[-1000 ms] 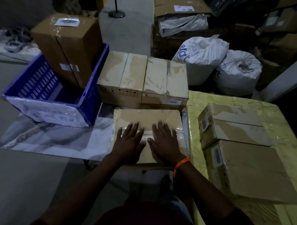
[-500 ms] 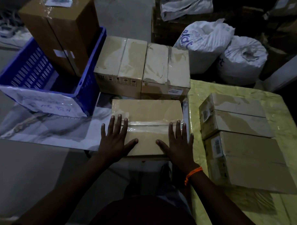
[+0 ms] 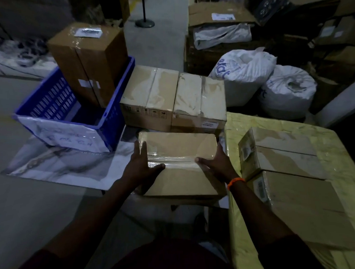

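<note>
A flat cardboard box sealed with clear tape lies straight in front of me, over the edge of a white marbled sheet. My left hand grips its left side, thumb across the taped top. On the opposite side my right hand, with an orange band at the wrist, holds it the same way, thumb on top and fingers hidden down the side. The near end of the box sticks out past the sheet's edge.
Two taped boxes stand side by side just behind it. A blue crate at the left holds a tall brown box. Two more boxes lie on the yellow-covered table at the right. White sacks sit at the back right.
My hands slid from lying flat on the box's top out to its left and right sides and now grip it. The box has shifted towards me.
</note>
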{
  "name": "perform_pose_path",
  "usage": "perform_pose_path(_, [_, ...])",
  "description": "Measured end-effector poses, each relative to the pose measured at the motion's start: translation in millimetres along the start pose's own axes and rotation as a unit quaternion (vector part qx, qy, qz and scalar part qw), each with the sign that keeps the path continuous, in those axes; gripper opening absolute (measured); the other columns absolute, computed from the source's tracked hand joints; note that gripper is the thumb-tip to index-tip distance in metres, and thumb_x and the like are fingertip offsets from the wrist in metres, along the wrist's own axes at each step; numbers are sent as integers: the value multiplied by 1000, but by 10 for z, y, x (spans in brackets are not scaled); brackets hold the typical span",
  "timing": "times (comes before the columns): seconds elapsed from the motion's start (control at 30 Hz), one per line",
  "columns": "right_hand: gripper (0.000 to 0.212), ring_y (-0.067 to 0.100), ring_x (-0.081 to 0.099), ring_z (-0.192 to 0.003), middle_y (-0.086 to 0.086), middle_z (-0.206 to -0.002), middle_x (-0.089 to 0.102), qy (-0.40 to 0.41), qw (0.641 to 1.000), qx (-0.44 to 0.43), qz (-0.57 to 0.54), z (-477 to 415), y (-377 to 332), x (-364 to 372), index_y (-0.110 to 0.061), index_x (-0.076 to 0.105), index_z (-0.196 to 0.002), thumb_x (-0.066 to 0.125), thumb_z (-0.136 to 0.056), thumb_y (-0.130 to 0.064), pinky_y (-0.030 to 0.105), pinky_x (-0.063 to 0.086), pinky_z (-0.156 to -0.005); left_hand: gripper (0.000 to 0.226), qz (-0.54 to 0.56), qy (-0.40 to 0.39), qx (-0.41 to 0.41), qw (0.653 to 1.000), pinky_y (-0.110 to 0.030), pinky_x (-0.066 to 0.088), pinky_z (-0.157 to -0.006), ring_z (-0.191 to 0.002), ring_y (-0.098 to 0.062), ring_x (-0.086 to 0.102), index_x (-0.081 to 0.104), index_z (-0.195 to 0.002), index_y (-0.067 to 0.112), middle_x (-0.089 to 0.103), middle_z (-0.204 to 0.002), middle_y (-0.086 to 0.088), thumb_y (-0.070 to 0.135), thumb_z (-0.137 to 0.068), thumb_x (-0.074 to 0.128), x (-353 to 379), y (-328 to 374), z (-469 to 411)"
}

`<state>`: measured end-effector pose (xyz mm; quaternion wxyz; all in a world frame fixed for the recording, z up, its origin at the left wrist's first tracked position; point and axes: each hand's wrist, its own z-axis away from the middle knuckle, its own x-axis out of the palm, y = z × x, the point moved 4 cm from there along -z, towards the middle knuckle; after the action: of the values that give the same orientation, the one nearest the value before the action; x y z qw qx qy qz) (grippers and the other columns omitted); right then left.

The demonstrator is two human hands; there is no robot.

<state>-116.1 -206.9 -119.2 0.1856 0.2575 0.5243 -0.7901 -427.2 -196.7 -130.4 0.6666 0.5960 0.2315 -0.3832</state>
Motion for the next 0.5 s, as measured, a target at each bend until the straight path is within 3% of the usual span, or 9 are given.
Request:
perform_pose_path(0.07, [97,26,65,-118,3,-127,67,-2,1000,8,-25,-121,-11,-11,-18,46,-142,94,-65,-53,37,54,-96,99,67,26,-25,997,-47,50,-105,-131,-23,51,38,-150,17,47,-148,-10,75,-77,70,-66,-54,-109])
perform_pose_path(0.13, [92,24,68,-114,-1,-121,71,12,998,1,-55,-145,-21,-11,-19,55,-136,93,-62,-58,37,56,-95,77,128,63,-41,989,-41,50,-101,-122,-23,58,50,-140,14,60,-134,-7,58,-83,76,-187,34,-96])
perform_pose_path(0.2, [95,18,70,-108,-6,-116,74,38,995,-5,-97,-38,-79,-28,-22,59,-133,91,-55,-67,39,58,-95,64,185,96,-70,976,-38,52,-96,-115,-22,61,56,-133,14,65,-126,-6,47,-84,79,-287,120,-49])
perform_pose_path(0.27, [76,17,70,-105,-9,-110,72,63,990,-15,-126,126,-172,-100,-20,60,-128,92,-68,-52,39,57,-94,47,230,108,-74,964,-35,55,-91,-104,-15,65,61,-123,15,69,-117,-2,37,-86,80,-350,126,0])
perform_pose_path(0.33, [67,18,67,-108,-6,-114,69,86,985,-21,-148,218,-221,-190,-17,57,-130,90,-77,-43,39,56,-96,42,251,126,-64,958,-42,58,-92,-100,-10,67,65,-120,16,71,-112,2,35,-85,80,-447,136,49])
perform_pose_path(0.4, [78,16,65,-113,-3,-125,67,112,980,-37,-158,298,-280,-299,-17,56,-134,87,-74,-56,43,55,-100,36,266,148,-43,952,-44,59,-91,-99,-5,67,66,-115,20,71,-109,5,35,-85,79,-534,190,100])
perform_pose_path(0.5, [82,12,61,-118,-7,-128,65,153,972,-53,-171,384,-346,-414,-22,58,-133,80,-71,-71,45,55,-101,22,285,185,1,940,-31,54,-86,-96,5,63,60,-108,28,65,-109,8,26,-92,75,-646,364,197])
